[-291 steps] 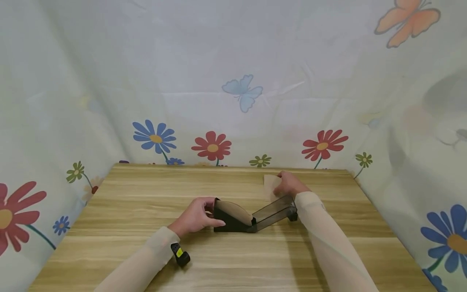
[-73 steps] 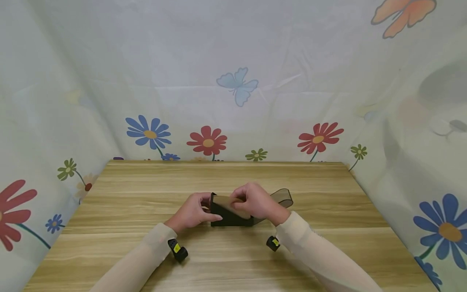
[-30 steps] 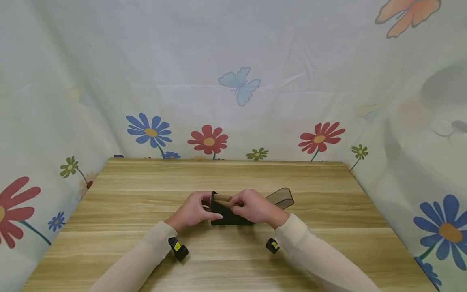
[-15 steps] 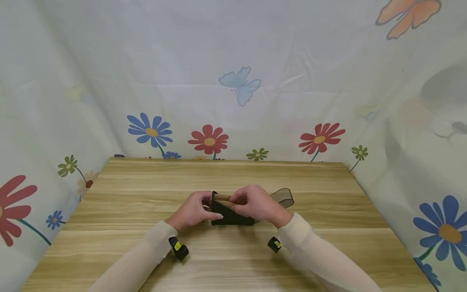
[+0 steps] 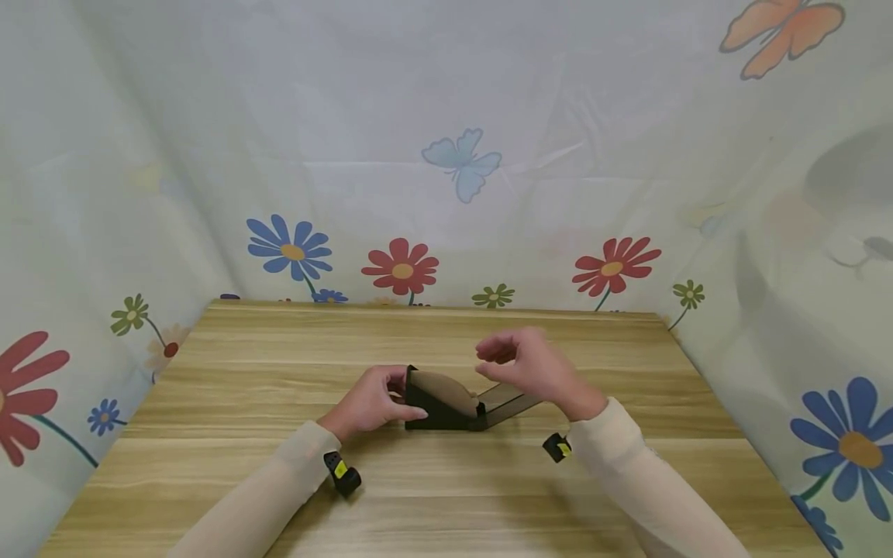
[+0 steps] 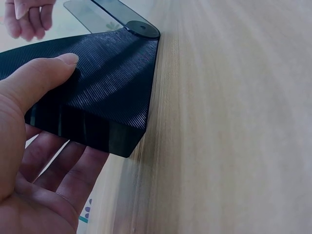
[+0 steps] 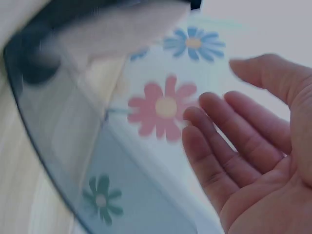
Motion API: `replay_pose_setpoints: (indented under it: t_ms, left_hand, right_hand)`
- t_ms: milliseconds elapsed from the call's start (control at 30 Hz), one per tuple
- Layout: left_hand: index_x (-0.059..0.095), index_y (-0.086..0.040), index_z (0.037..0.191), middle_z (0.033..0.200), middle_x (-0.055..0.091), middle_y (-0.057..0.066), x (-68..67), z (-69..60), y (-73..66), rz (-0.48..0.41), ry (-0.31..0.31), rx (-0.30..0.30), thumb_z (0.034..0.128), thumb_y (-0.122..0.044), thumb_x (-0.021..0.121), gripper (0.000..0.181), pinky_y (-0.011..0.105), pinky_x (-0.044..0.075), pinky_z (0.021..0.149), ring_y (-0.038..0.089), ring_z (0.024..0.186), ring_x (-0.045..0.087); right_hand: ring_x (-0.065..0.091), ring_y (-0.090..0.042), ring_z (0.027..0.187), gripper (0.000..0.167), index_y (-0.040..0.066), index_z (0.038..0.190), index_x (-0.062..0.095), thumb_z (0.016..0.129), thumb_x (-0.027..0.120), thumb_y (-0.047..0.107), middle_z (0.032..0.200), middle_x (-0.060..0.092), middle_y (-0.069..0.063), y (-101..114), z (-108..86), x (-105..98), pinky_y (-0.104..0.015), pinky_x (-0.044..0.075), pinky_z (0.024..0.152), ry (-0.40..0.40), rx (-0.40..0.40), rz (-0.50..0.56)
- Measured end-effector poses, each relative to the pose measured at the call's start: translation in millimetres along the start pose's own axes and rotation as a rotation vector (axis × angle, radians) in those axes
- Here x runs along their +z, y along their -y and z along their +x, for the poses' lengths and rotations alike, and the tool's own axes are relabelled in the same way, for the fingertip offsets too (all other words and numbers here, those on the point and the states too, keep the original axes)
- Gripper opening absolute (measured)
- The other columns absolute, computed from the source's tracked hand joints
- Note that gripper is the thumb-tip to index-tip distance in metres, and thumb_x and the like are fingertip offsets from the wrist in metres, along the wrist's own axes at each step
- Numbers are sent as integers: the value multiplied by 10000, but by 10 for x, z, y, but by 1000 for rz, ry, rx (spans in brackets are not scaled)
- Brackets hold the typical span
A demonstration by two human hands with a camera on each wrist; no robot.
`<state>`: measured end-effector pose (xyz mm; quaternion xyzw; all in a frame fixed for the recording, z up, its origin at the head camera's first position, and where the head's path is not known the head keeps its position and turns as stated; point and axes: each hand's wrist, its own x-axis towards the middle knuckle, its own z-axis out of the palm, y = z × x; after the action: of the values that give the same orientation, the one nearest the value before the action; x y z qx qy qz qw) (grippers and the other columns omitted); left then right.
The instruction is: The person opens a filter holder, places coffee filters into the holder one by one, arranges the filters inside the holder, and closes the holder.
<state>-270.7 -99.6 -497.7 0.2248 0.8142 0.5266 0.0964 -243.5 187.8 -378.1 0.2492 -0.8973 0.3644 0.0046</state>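
Observation:
A black ribbed coffee filter holder [image 5: 439, 417] stands on the table with its smoky see-through lid [image 5: 512, 408] swung open to the right. Brown curved paper filters [image 5: 446, 392] sit inside it. My left hand [image 5: 370, 399] grips the holder's left end; in the left wrist view its thumb lies on the ribbed side of the holder [image 6: 107, 78], fingers on the other side. My right hand [image 5: 533, 366] hovers above the lid, holding nothing. The right wrist view shows the fingers of my right hand [image 7: 258, 156] loosely bent and apart from the blurred lid [image 7: 53, 131].
The wood-grain table [image 5: 349, 333] spreads around the holder. A pale curtain [image 5: 349, 116] printed with flowers and butterflies hangs behind it and at both sides. A black band device [image 5: 343, 474] hangs at the left wrist, another device [image 5: 556, 447] at the right.
Earlier my right hand held a brown paper behind the lid, then pushed it into the holder. Now it has let go and lifted away up and right. My left hand keeps its grip.

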Motion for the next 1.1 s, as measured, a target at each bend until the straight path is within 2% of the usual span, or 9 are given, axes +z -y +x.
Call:
replay_pose_setpoints:
  t_ms: [133, 233, 400, 500, 633, 733, 933, 1100]
  left_hand:
    - [677, -153, 919, 906, 645, 36, 3, -4, 0, 1, -2, 1, 775, -272, 915, 303, 297, 500, 624, 197, 813, 604]
    - [680, -159, 921, 911, 649, 28, 4, -5, 2, 5, -6, -1, 775, -269, 915, 298, 296, 503, 638, 190, 819, 605]
    - [666, -153, 891, 902, 647, 23, 5, 0, 20, 10, -9, 14, 767, -274, 921, 308, 287, 505, 659, 187, 820, 609]
    - [670, -153, 893, 901, 652, 21, 9, 6, 35, 9, -8, 28, 763, -266, 924, 307, 281, 512, 682, 186, 827, 612]
    - [684, -155, 917, 906, 662, 20, 17, 9, 49, 1, -7, 42, 762, -249, 925, 301, 282, 523, 708, 189, 832, 616]
    - [688, -153, 925, 909, 663, 26, 21, 4, 52, -3, -8, 43, 760, -248, 926, 305, 285, 529, 717, 195, 834, 618]
    - [678, -150, 916, 896, 641, 32, 26, 1, 65, 3, -13, 41, 755, -255, 929, 316, 283, 521, 699, 198, 828, 604]
    - [685, -152, 917, 899, 651, 32, 30, 4, 74, 1, -14, 46, 757, -244, 928, 306, 278, 516, 688, 192, 826, 608]
  right_hand:
    - [704, -227, 1025, 290, 123, 1111, 774, 856, 844, 241, 1090, 774, -23, -131, -69, -163, -486, 557, 930, -52, -41, -72]
    - [688, -243, 1087, 345, 142, 1137, 768, 836, 863, 282, 1134, 765, -15, -275, -130, -252, -520, 536, 968, -52, -49, -94]
    - [678, -227, 1130, 425, 170, 1195, 741, 819, 877, 311, 1206, 740, -17, -534, -242, -346, -544, 513, 1004, -16, -21, -6]
    - [682, -269, 1136, 456, 165, 1232, 719, 821, 877, 285, 1237, 728, -31, -686, -302, -369, -512, 521, 1006, 5, -8, 62]
    - [663, -382, 1160, 532, 150, 1285, 679, 805, 891, 237, 1262, 712, -49, -848, -349, -367, -388, 541, 995, 18, -2, 154]
    - [650, -383, 1177, 583, 140, 1311, 653, 790, 902, 221, 1273, 700, -50, -927, -365, -353, -313, 537, 988, 27, -5, 209]
    - [643, -373, 1184, 551, 80, 1297, 643, 805, 883, 139, 1287, 676, -134, -1009, -384, -341, -311, 535, 1002, 53, -42, 284]
    - [646, -385, 1154, 506, 86, 1268, 652, 814, 873, 119, 1273, 674, -179, -1059, -412, -345, -299, 537, 992, 64, -45, 300]
